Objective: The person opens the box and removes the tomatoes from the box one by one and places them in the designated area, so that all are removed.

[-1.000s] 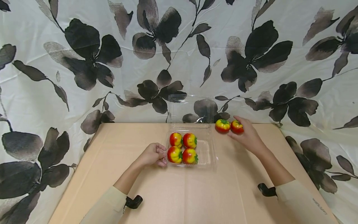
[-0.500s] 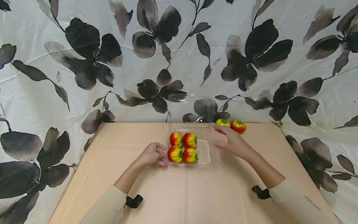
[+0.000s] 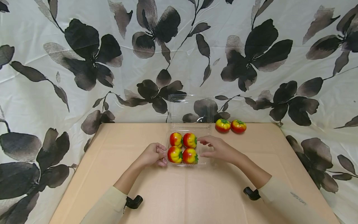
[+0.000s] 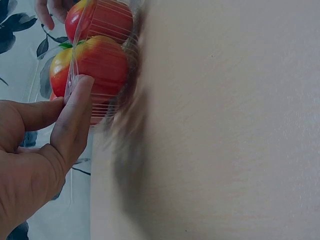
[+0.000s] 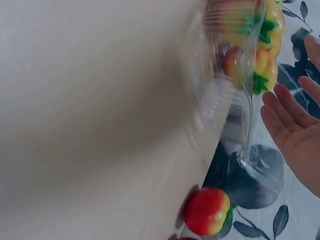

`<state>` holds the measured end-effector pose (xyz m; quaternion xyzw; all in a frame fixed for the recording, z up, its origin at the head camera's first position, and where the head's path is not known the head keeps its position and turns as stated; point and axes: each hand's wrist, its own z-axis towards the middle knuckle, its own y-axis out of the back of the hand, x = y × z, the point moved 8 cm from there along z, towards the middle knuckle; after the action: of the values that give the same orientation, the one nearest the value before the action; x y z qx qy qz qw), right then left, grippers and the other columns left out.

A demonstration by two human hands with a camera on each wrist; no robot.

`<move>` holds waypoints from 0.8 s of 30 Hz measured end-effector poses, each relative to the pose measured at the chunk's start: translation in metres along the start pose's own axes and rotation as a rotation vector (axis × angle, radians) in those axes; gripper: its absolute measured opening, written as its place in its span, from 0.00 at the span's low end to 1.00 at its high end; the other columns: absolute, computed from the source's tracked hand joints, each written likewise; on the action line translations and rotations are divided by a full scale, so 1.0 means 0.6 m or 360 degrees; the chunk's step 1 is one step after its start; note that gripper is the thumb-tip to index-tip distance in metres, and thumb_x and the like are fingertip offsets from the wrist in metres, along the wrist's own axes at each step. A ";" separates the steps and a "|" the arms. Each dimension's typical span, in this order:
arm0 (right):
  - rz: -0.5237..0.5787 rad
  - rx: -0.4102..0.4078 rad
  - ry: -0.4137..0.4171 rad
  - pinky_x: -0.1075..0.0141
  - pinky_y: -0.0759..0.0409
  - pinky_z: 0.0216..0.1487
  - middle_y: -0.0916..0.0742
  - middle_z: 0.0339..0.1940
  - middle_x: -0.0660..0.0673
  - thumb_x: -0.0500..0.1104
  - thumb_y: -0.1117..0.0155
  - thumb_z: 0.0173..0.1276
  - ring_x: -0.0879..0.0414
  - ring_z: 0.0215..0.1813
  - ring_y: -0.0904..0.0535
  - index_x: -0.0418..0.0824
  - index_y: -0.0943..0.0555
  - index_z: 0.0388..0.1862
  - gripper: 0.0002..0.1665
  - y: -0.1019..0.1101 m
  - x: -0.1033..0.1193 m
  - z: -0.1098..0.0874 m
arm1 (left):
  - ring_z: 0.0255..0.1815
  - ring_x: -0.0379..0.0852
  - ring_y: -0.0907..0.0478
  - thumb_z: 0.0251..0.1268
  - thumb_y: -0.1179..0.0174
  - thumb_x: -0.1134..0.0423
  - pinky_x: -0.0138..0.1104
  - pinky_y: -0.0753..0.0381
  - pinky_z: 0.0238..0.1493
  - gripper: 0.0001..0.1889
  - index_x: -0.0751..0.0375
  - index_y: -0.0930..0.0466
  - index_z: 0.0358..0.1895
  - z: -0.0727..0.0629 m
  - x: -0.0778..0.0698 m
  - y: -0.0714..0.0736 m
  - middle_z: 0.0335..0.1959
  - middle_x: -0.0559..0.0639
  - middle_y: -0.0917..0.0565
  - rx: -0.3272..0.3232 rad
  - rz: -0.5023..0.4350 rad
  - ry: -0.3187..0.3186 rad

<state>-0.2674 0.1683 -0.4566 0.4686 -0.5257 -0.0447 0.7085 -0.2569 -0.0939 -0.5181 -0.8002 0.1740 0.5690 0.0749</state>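
A clear plastic clamshell container lies with its lid raised at the back. Several red-and-yellow bell peppers with green tops fill its left half in two rows. My left hand pinches the container's left rim between thumb and fingers, as the left wrist view shows up close. Over the right half of the container hovers my right hand, fingers apart and holding nothing, its fingertips close to the peppers. In the right wrist view the palm faces the peppers' green ends.
Two more bell peppers, a left one and a right one, sit side by side at the table's back edge, right of the container. The light wooden table ends at a white floral cloth behind.
My right hand has let go of the pepper at the back right and moved left and nearer, over the container. That pepper stays beside the other. My left hand keeps its place.
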 end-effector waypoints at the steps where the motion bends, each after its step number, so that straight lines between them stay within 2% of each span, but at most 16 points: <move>1: 0.0000 0.0019 -0.0001 0.43 0.17 0.66 0.17 0.65 0.37 0.46 0.24 0.66 0.40 0.64 0.19 0.39 0.27 0.73 0.38 -0.005 0.000 0.002 | 0.24 0.46 0.15 0.72 0.45 0.80 0.40 0.07 0.32 0.13 0.80 0.34 0.55 0.000 0.000 0.000 0.30 0.62 0.16 0.0000 0.0004 -0.0003; 5: 0.0051 0.0108 -0.0012 0.44 0.17 0.65 0.18 0.66 0.36 0.49 0.24 0.66 0.40 0.63 0.19 0.40 0.27 0.73 0.39 -0.025 -0.002 0.009 | 0.24 0.46 0.15 0.72 0.45 0.80 0.41 0.07 0.32 0.14 0.81 0.34 0.56 0.000 -0.001 -0.001 0.31 0.62 0.16 0.0008 0.0010 -0.0021; 13: 0.0190 0.0202 0.0012 0.45 0.17 0.67 0.18 0.68 0.42 0.50 0.25 0.68 0.43 0.64 0.19 0.41 0.27 0.74 0.39 -0.059 -0.004 0.019 | 0.24 0.46 0.15 0.72 0.45 0.80 0.41 0.07 0.32 0.13 0.80 0.34 0.55 0.001 0.002 0.000 0.31 0.64 0.16 0.0000 0.0009 -0.0020; 24: 0.0095 0.0227 -0.0056 0.51 0.17 0.66 0.17 0.65 0.47 0.57 0.26 0.67 0.52 0.61 0.21 0.46 0.27 0.74 0.40 -0.081 -0.004 0.029 | 0.24 0.47 0.15 0.71 0.46 0.81 0.42 0.07 0.32 0.13 0.80 0.33 0.55 0.003 0.003 0.001 0.31 0.65 0.16 -0.0004 0.0002 -0.0028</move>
<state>-0.2612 0.1319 -0.4927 0.5011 -0.5537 0.0057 0.6650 -0.2582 -0.0944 -0.5205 -0.7952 0.1731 0.5763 0.0749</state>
